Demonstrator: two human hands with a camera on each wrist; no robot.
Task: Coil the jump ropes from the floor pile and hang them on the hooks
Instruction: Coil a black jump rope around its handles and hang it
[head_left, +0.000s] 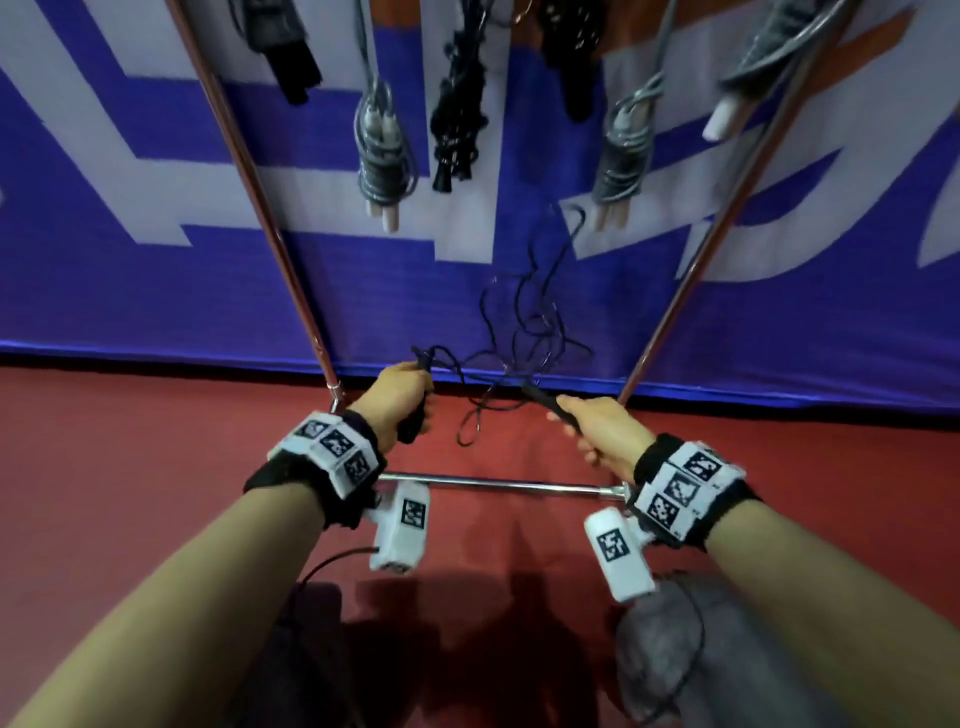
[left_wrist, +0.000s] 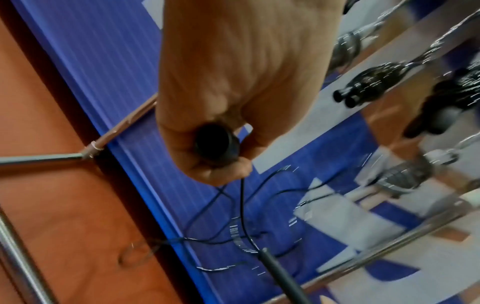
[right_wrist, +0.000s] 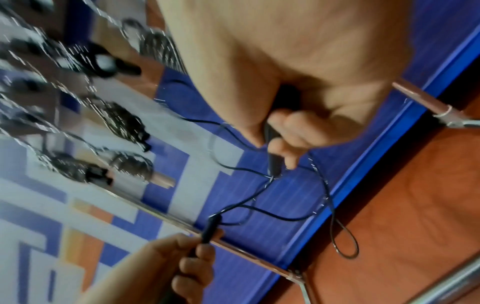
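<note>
A thin black jump rope (head_left: 535, 322) hangs in a loose tangle in front of the blue banner, one loop (head_left: 470, 426) trailing onto the red floor. My left hand (head_left: 408, 397) grips one black handle (left_wrist: 217, 144) in a fist. My right hand (head_left: 592, 423) grips the other black handle (right_wrist: 272, 142), its tip pointing up and left. The hands are held apart at about the same height, with the cord (left_wrist: 241, 205) strung between them. In the right wrist view the left hand (right_wrist: 189, 259) and its handle (right_wrist: 210, 228) show at the bottom.
Several coiled ropes hang on the rack above: grey ones (head_left: 382, 150) (head_left: 623, 156) and a black one (head_left: 457, 130). Slanted metal poles (head_left: 260, 208) (head_left: 727, 218) flank the hands. The rack's base bar (head_left: 493, 483) lies on the floor beneath my wrists.
</note>
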